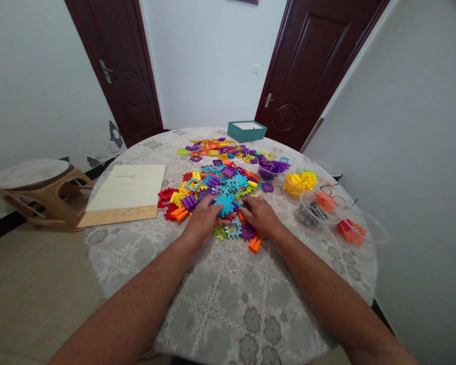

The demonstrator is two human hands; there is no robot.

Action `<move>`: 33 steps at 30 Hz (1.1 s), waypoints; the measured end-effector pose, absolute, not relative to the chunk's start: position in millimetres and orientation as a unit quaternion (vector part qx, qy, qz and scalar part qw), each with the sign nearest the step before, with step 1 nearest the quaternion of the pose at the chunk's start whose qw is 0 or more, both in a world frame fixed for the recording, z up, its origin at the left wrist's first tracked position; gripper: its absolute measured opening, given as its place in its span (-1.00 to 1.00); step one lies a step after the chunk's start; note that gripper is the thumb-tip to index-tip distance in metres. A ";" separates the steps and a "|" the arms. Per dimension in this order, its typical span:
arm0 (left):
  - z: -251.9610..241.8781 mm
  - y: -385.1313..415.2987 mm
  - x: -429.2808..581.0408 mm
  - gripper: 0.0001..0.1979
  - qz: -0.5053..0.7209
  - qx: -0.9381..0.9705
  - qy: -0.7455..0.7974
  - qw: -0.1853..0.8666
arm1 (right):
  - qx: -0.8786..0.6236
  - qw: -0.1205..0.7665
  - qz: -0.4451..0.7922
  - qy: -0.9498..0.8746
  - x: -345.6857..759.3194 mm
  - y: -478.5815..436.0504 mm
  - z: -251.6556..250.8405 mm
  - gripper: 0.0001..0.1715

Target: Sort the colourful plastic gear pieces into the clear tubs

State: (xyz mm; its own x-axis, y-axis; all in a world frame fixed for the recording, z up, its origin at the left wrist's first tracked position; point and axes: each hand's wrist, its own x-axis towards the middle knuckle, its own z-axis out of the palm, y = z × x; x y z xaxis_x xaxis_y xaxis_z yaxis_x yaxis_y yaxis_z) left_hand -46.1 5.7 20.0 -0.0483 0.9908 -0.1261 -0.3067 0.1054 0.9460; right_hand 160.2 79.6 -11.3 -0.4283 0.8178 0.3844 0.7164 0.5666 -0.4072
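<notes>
My left hand (pixel 204 219) grips a light-blue toothed plastic gear (pixel 225 204) between thumb and fingers, over the front of a heap of coloured gear pieces. Close by on the right, my right hand (pixel 259 212) has its fingers curled together at the heap's edge. Small purple and orange parts lie at its fingertips; what it pinches is too small to make out. Beside my left hand are a purple ribbed piece (pixel 189 203) and orange tube pieces (pixel 179 214). Another orange double tube (pixel 255 245) lies in front of the heap.
Clear bowls on the right hold purple parts (pixel 271 167), yellow parts (pixel 301 182), grey parts (pixel 309 210) and red-orange parts (pixel 351 231). A second pile (pixel 220 149) lies farther back, near a green box (pixel 247 132). A cream board (pixel 127 187) lies left; a stool (pixel 34 187) stands beyond.
</notes>
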 end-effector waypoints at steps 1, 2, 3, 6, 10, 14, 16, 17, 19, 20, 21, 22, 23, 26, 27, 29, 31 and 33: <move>19.5 5.7 -45.9 -0.69 0.556 0.368 0.465 0.582 | -0.462 0.266 0.078 -0.843 157.8 79.7 -14.8 -0.70; 18.9 5.7 -45.7 -0.67 0.556 0.365 0.468 0.582 | -0.467 0.257 0.069 -0.843 155.5 79.6 -17.7 -0.71; 18.2 5.9 -45.6 -0.63 0.558 0.359 0.470 0.582 | -0.470 0.252 0.063 -0.844 153.9 79.4 -19.9 -0.73; 16.2 7.1 -45.6 -0.54 0.558 0.339 0.467 0.597 | -0.472 0.252 0.062 -0.843 154.1 78.6 -22.9 -0.77; 14.0 8.3 -45.5 -0.50 0.549 0.326 0.454 0.621 | -0.477 0.339 0.094 -0.805 162.6 73.0 -17.7 -0.73; 14.1 7.2 -44.1 -0.55 0.539 0.320 0.439 0.643 | -0.473 0.430 0.179 -0.748 167.1 59.8 -3.7 -0.72; 15.6 5.9 -43.7 -0.59 0.536 0.315 0.430 0.654 | -0.462 0.464 0.249 -0.714 164.9 52.5 2.3 -0.73; 16.5 5.2 -43.6 -0.59 0.536 0.312 0.425 0.659 | -0.453 0.475 0.284 -0.699 162.8 49.2 4.2 -0.73; 17.9 4.0 -43.6 -0.60 0.537 0.309 0.413 0.667 | -0.429 0.481 0.338 -0.686 156.9 43.3 5.3 -0.73; 18.1 3.5 -43.5 -0.61 0.538 0.313 0.407 0.669 | -0.419 0.475 0.351 -0.689 153.6 40.7 4.9 -0.73; 17.9 3.2 -43.3 -0.62 0.540 0.319 0.401 0.667 | -0.412 0.464 0.356 -0.699 150.4 38.3 4.1 -0.73; 17.3 3.1 -42.9 -0.62 0.543 0.328 0.399 0.663 | -0.408 0.450 0.354 -0.712 147.4 36.1 3.2 -0.74; 16.5 3.1 -42.4 -0.61 0.545 0.337 0.399 0.656 | -0.406 0.435 0.349 -0.724 144.9 34.2 2.6 -0.74; 14.4 3.9 -41.0 -0.57 0.546 0.355 0.411 0.638 | -0.396 0.405 0.337 -0.752 142.4 31.9 2.9 -0.74; 14.4 4.4 -40.8 -0.56 0.547 0.356 0.413 0.635 | -0.395 0.409 0.327 -0.755 143.6 33.0 3.2 -0.73; 15.7 5.8 -41.6 -0.54 0.562 0.348 0.411 0.628 | -0.405 0.427 0.277 -0.760 148.8 38.8 2.8 -0.71; 17.7 7.7 -43.8 -0.54 0.593 0.330 0.406 0.612 | -0.423 0.437 0.194 -0.770 156.1 48.6 -0.3 -0.67; 19.1 9.9 -46.5 -0.55 0.623 0.309 0.402 0.596 | -0.429 0.410 0.111 -0.797 162.8 59.5 -5.9 -0.61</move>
State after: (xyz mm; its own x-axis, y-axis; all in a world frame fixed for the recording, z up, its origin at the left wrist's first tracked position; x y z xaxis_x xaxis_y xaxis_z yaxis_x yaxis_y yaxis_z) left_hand -46.5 9.9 19.1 -0.0991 0.9905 -0.0954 -0.4940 0.0342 0.8688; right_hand 162.8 59.5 -5.9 -0.2966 0.7746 0.5586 0.5923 0.6081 -0.5286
